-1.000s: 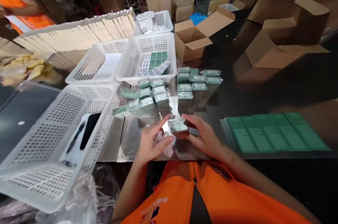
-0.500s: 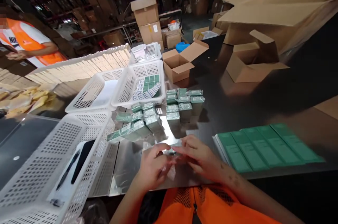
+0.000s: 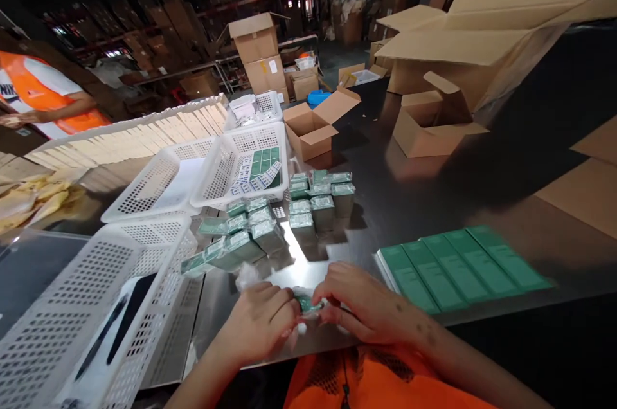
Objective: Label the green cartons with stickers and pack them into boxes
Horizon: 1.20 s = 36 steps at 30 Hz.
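Note:
Between my hands, near the table's front edge, is a small green box (image 3: 307,304) in clear plastic wrap. My left hand (image 3: 264,321) is closed on its left end, fingers curled over the wrap. At its right end my right hand (image 3: 354,299) pinches the box with thumb and fingers. A crumpled bit of clear plastic (image 3: 247,276) sticks up beside my left knuckles. Beyond my hands stand several wrapped green boxes (image 3: 301,222) in two clusters. To the right, flat green cartons (image 3: 446,271) lie side by side in a row.
White perforated baskets (image 3: 200,187) stand at the left; one holds label strips (image 3: 255,182), another a black-and-white item (image 3: 130,316). Open cardboard boxes (image 3: 315,146) sit farther back, with a large carton (image 3: 436,78) at right. A person in an orange vest (image 3: 45,97) stands far left.
My left hand has rolled over, its back now facing up, and sits slightly farther left. The green box shows between my hands now. The whole view has shifted a little.

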### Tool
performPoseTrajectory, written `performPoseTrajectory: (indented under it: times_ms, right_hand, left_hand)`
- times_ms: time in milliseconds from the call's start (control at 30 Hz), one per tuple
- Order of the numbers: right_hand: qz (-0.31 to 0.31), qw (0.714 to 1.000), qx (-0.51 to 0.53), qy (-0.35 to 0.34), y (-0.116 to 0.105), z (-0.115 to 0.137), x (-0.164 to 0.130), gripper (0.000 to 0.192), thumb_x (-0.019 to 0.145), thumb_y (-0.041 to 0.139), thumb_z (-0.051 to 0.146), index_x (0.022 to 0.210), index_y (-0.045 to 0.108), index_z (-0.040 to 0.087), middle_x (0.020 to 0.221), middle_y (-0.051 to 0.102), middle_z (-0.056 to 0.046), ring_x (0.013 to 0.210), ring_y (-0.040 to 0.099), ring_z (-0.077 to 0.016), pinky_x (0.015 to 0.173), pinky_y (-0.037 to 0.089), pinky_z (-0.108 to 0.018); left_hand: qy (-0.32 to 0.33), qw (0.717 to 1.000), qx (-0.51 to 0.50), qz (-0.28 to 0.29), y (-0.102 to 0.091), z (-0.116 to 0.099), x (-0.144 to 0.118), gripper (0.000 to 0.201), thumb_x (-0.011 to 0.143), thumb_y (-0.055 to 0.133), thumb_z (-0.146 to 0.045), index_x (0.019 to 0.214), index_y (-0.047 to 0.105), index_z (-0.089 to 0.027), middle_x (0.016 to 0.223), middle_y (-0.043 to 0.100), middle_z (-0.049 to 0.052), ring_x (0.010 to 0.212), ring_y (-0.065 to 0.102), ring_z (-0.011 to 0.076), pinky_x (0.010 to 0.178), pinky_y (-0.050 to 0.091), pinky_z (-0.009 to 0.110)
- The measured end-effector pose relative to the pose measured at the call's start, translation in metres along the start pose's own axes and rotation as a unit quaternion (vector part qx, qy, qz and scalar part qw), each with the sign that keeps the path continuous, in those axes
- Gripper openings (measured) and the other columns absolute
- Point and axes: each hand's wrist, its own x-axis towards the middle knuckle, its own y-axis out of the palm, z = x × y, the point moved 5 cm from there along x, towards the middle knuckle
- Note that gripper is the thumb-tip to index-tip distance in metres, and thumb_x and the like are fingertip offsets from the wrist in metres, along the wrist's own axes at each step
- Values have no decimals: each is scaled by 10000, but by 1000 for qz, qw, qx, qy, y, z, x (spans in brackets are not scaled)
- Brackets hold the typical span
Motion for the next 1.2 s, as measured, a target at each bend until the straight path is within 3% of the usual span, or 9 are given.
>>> performPoseTrajectory:
  times_ms: [133, 233, 333, 500, 633, 767, 900, 1000, 1200]
  right_hand:
    - [-5, 987, -158, 23, 2, -5, -7, 227, 988, 609, 413, 913, 610, 198, 893, 669, -42, 842, 547, -202, 772, 415, -350]
    - [-2, 979, -203, 34, 10, -11, -10, 161, 935, 687, 336, 938, 600, 200, 1009, 710, -56, 940, 595, -229, 816, 449, -378]
    - [-29, 976, -215, 22, 18, -19, -12, 57, 957, 617, 236, 1003, 602, 206, 1118, 729, -64, 1000, 642, -238, 834, 493, -396]
    - [-82, 975, -207, -12, 25, -21, -9, 118, 1009, 489, 212, 1013, 607, 204, 1169, 728, -89, 1051, 682, -235, 819, 543, -385]
    - [-97, 974, -202, -19, 26, -16, -4, 134, 1007, 531, 267, 967, 634, 190, 1130, 724, -110, 1032, 678, -236, 852, 566, -386]
    - [-160, 972, -170, -38, 24, -16, -4, 178, 989, 595, 317, 913, 681, 182, 1146, 726, -127, 1003, 693, -238, 861, 580, -388]
    - [-202, 974, -104, -8, 26, -29, -1, 251, 1008, 572, 315, 832, 697, 186, 1135, 742, -121, 979, 722, -208, 853, 598, -338]
    - [-210, 976, -55, 21, 33, -40, 3, 306, 1011, 569, 419, 863, 708, 190, 1125, 743, -106, 1005, 724, -189, 854, 604, -305]
    - [-188, 979, -24, 73, 63, -63, -10, 448, 957, 597, 560, 699, 672, 202, 891, 729, -64, 797, 704, -186, 723, 600, -320]
  left_hand:
    - [25, 997, 64, 39, 3, -2, 0, 212, 1008, 416, -148, 855, 556, -195, 860, 738, 46, 566, 576, 152, 549, 385, 316]
    - [14, 993, 105, 48, 12, 1, -5, 236, 1039, 402, -190, 875, 572, -193, 993, 776, 76, 561, 609, 154, 544, 420, 316]
    - [-6, 992, 123, 30, 21, 4, -12, 259, 1057, 404, -253, 889, 589, -187, 1029, 788, 94, 572, 663, 153, 531, 464, 299]
    - [-61, 991, 118, 1, 24, 8, -19, 280, 1037, 350, -169, 920, 604, -169, 1044, 786, 126, 594, 709, 157, 534, 537, 279]
    - [-132, 989, 68, 1, 24, 10, -23, 283, 981, 350, -133, 884, 611, -184, 1054, 773, 139, 700, 756, 186, 574, 589, 279]
    - [-188, 982, -3, 26, 38, 13, -32, 270, 909, 383, -84, 895, 630, -193, 1148, 746, 143, 870, 769, 201, 684, 620, 287]
    - [-253, 965, -61, 36, 56, 21, -40, 247, 881, 409, -105, 835, 627, -211, 1278, 683, 135, 916, 749, 209, 697, 619, 309]
    - [-298, 950, -92, 17, 61, 26, -39, 233, 880, 436, -114, 923, 644, -210, 1317, 642, 153, 954, 730, 224, 718, 618, 334]
    - [-304, 936, -177, 24, 68, 30, -37, 161, 860, 484, -103, 817, 595, -212, 1160, 684, 141, 968, 715, 233, 753, 603, 341]
